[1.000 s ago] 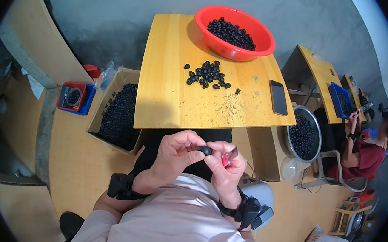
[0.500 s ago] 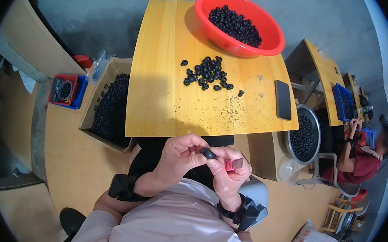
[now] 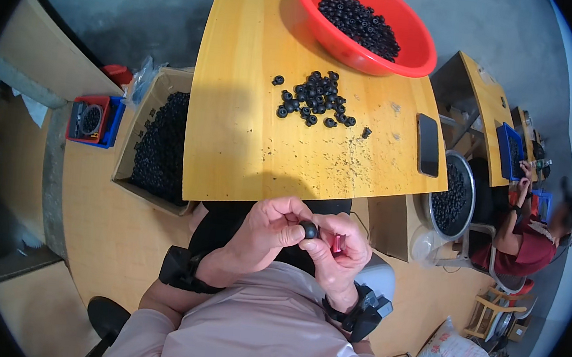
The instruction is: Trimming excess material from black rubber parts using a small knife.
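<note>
Although much surrounds the two hands, the largest entry is the yellow wooden table (image 3: 231, 72), upper centre of the frame. Next, mid-left, a brown cardboard box (image 3: 147, 115) filled with black pieces. Upper right of centre, a round red plastic basin (image 3: 412, 40), holding similar pieces. Right of centre, a round silvery metal basin (image 3: 470, 201), likewise stocked. On the table, upper centre, a loose pile of glossy black pieces (image 3: 317, 96).

Left hand (image 3: 267, 235), lower centre: thumb and fingertips pinching one piece. Right hand (image 3: 340, 259), just beside it: thumb and forefinger at the same piece, remaining fingers curled round a small tool. Black smartphone (image 3: 428, 145), flat near the table's right edge.

Small pinkish-red tool (image 3: 337, 243), partly hidden in the right hand; its edge cannot be made out. Rounded black piece (image 3: 309, 229), between both sets of fingertips, below the table's near edge. Handling note, by judgement: a firm left pinch steadies its slick curve; small, controlled right-hand movements suit it, tool angled away from the left fingertips. Smallest: dark crumbs (image 3: 345, 158), scattered below the pile.
</note>
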Motion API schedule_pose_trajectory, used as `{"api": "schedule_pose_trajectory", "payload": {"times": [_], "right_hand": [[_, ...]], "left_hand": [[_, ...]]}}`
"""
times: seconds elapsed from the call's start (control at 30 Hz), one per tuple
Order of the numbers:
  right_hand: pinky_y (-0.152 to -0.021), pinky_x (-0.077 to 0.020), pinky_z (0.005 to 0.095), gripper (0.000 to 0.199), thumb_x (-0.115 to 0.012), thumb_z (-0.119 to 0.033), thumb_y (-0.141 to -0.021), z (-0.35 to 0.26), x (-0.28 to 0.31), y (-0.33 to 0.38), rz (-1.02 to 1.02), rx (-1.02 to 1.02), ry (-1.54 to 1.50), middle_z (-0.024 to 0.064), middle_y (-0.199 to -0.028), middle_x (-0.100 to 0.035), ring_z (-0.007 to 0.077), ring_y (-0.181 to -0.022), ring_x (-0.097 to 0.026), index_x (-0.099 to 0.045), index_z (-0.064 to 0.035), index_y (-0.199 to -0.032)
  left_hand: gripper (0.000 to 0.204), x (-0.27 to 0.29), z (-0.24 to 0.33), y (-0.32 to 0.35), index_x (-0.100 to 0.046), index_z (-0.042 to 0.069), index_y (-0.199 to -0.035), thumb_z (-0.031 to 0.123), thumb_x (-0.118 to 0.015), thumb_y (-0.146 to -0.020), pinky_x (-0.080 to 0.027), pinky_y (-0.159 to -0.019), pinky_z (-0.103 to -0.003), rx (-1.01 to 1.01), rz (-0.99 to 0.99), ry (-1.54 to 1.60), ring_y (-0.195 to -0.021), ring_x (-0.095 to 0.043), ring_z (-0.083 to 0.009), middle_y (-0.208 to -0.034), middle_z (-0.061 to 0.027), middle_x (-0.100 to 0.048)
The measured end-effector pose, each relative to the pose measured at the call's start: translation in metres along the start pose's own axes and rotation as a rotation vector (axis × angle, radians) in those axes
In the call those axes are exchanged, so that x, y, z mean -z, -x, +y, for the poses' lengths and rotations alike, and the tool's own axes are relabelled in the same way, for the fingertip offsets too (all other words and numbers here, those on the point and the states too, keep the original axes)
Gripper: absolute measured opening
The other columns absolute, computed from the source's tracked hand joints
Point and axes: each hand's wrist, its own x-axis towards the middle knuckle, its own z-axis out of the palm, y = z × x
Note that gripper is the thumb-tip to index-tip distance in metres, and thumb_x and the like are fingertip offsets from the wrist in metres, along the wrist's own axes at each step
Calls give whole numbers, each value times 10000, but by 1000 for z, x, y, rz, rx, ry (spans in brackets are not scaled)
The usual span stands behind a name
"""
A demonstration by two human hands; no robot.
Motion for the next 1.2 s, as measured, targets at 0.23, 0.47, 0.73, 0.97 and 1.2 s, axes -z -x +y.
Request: {"api": "schedule_pose_trajectory", "payload": {"times": [0.23,0.47,0.73,0.97,1.2], "right_hand": [[-495,-326,207,240,-716,-53,-697,-4,5,-11,-147,10,77,16,-640,-491,83,-538,-399,-620,16,-906],[-517,-362,207,277,-695,-40,-716,-1,4,-11,-97,-107,-154,21,-686,-506,84,-580,-460,-595,31,-964],[-520,-399,211,233,-604,60,-703,-10,19,-30,-219,39,101,74,-711,-567,114,-568,-513,-606,34,-935],[-510,-366,221,207,-668,2,-710,-2,21,-30,-141,-20,26,46,-679,-543,113,-553,-471,-613,20,-909],[-517,-346,222,207,-702,-34,-689,0,24,-34,-165,-41,-37,33,-656,-516,108,-562,-449,-617,3,-873]], "left_hand": [[280,9,-3,0,-547,-6,-904,222,-658,-785,-429,-692,-247,22,-51,91,-780,-537,-129,-831,-59,-559],[300,5,3,-8,-551,-8,-907,243,-661,-784,-427,-683,-238,-13,-60,54,-772,-538,-124,-820,-58,-569],[252,5,6,-19,-558,-4,-914,192,-656,-789,-427,-676,-225,61,-107,36,-758,-534,-100,-831,-41,-577],[227,-1,1,-25,-553,9,-875,197,-649,-794,-431,-702,-243,44,-21,40,-771,-537,-108,-826,-45,-576],[224,0,2,-27,-539,11,-849,201,-645,-798,-429,-717,-250,42,-66,22,-785,-541,-130,-827,-53,-572]]}}
